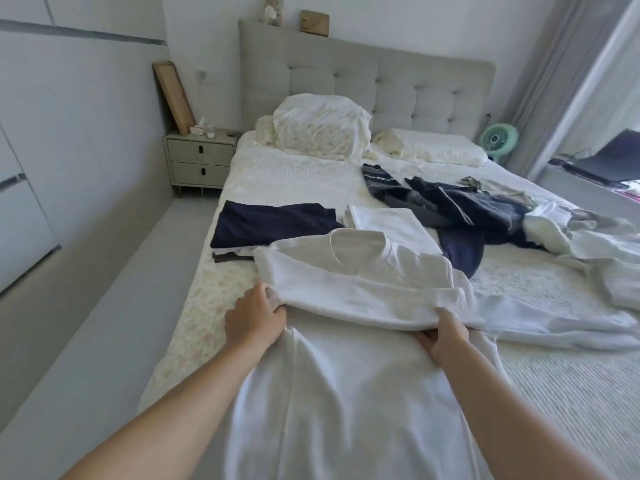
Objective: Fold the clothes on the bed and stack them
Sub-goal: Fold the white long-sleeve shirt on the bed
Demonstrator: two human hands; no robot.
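Hands are seen at the middle of the frame, both gripping a white T-shirt [349, 296] that is spread over the bed [561, 393]. The left hand [254, 315] is curled round the folded edge of the shirt at centre left, with the fingers tucked under the cloth; the right hand [446, 336] is closed on the same fold at centre right, the thumb lying beneath the fabric. The upper part of the shirt, with its round collar toward the headboard [367, 84], is doubled back over the lower part, which runs down to the bottom edge of the frame between the two forearms. Just above the shirt, at centre left, a folded navy garment [273, 223] is laid flat on other folded pieces, and a folded white garment [384, 220] is set beside it on the right, touching the collar area. Further right, a loose heap of dark clothes [460, 206] and pale clothes [585, 237] is strewn unfolded across the bed. Two pillows [322, 124] are placed against the headboard at upper centre. A nightstand [201, 161] is seen at the upper left and a small green fan [498, 140] at the upper right.
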